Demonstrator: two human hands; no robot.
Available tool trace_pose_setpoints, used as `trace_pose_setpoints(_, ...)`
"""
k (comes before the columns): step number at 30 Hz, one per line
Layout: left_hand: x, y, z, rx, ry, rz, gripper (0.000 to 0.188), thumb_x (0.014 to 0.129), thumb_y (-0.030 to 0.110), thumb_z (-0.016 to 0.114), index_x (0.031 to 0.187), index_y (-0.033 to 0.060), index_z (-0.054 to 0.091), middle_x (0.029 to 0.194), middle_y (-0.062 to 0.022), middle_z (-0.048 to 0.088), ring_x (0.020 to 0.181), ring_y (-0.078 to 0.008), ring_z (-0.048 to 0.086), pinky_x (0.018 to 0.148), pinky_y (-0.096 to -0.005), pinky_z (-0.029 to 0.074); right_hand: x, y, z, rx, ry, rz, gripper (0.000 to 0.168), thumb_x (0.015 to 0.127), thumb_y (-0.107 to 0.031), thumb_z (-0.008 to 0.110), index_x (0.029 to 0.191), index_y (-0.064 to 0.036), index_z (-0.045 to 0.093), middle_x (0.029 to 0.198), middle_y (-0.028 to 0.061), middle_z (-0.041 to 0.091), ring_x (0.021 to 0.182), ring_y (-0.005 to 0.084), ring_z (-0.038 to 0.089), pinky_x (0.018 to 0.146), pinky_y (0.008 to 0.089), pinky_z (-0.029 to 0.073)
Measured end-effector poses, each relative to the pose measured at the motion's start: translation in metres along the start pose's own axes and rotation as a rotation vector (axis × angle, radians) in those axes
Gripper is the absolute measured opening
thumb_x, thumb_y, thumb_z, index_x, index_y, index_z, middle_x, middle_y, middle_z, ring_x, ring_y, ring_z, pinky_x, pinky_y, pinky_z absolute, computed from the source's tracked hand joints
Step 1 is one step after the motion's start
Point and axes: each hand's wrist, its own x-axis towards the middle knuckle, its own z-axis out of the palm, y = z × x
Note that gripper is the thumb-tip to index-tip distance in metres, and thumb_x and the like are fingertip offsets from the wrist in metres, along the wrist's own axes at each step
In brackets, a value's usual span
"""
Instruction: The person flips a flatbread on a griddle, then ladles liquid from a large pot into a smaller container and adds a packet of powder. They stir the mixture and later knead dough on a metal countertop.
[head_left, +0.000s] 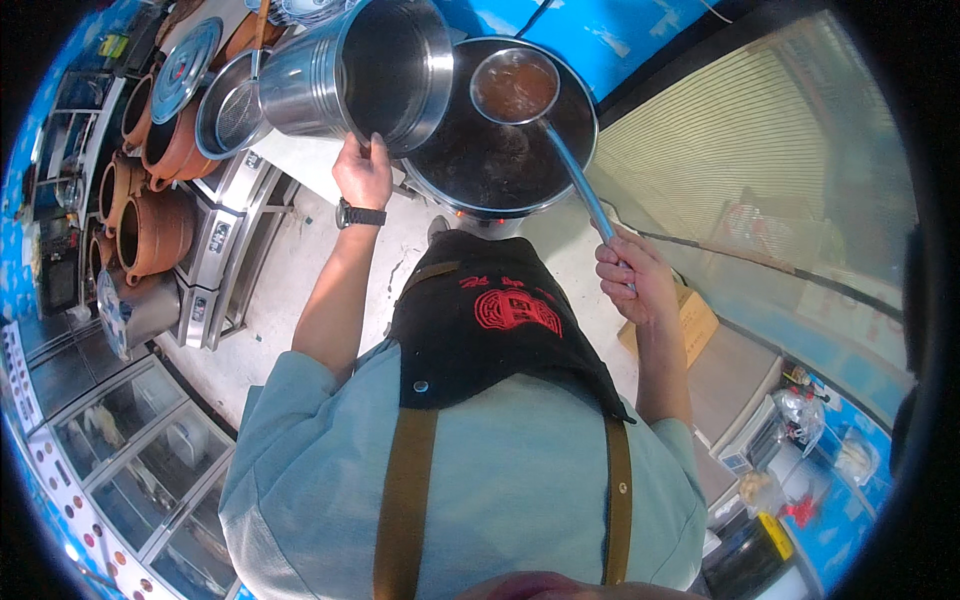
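Observation:
My left hand (363, 171) grips the lower rim of a shiny metal bucket (300, 94), which is tilted with its mouth towards the large pot. The inside of the bucket looks dark. In my right hand (636, 274) is the handle of a metal ladle (576, 171). The bowl of the ladle, over the large round pot (517, 208), holds brown liquid (516, 86). Dark liquid fills the lower part of that pot, and its surface looks bubbly or steamy in the middle. The bucket's mouth overlaps the pot's left edge in view.
At the left, several brown clay pots (161, 232) stand by a metal counter (217, 232). A wire strainer (238, 116) rests in a metal pot (206, 124) beside the bucket. A ribbed translucent panel (735, 135) borders the right. Behind my right arm is a cardboard box (697, 322).

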Motion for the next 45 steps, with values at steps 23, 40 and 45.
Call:
trace_pose_setpoints(23,-0.013,-0.027,0.020,-0.151,0.016,-0.086,0.009,0.090,0.011,0.067,0.088,0.0021,0.063,0.066,-0.0141,0.064,0.058,-0.0257,0.064,0.058,-0.0355,0.050,0.024,0.032,0.078,-0.898,-0.036,-0.263,0.052,0.098,-0.011,0.048,0.148,-0.007,0.038,0.063,0.0001,0.047,0.053,0.0070,0.049,0.047,0.0248,0.042)
trace_pose_setpoints(40,-0.006,-0.005,0.021,-0.002,0.020,0.001,0.011,0.090,0.013,0.067,0.088,0.0024,0.066,0.067,-0.0133,0.066,0.060,-0.0239,0.066,0.059,-0.0352,0.051,0.039,0.036,0.046,-1.393,-0.220,-0.634,0.055,0.094,-0.002,0.053,0.147,0.001,0.039,0.134,0.0280,0.054,0.123,0.0363,0.057,0.104,0.0389,0.042)
trace_pose_setpoints(45,-0.006,-0.008,0.024,-0.045,-0.016,0.038,0.010,0.090,0.013,0.066,0.089,0.0025,0.066,0.068,-0.0137,0.066,0.059,-0.0253,0.066,0.059,-0.0356,0.051,0.046,0.026,0.040,-1.538,-0.213,-0.553,0.054,0.094,-0.002,0.054,0.146,0.001,0.040,0.123,0.0305,0.058,0.114,0.0413,0.059,0.097,0.0406,0.046)
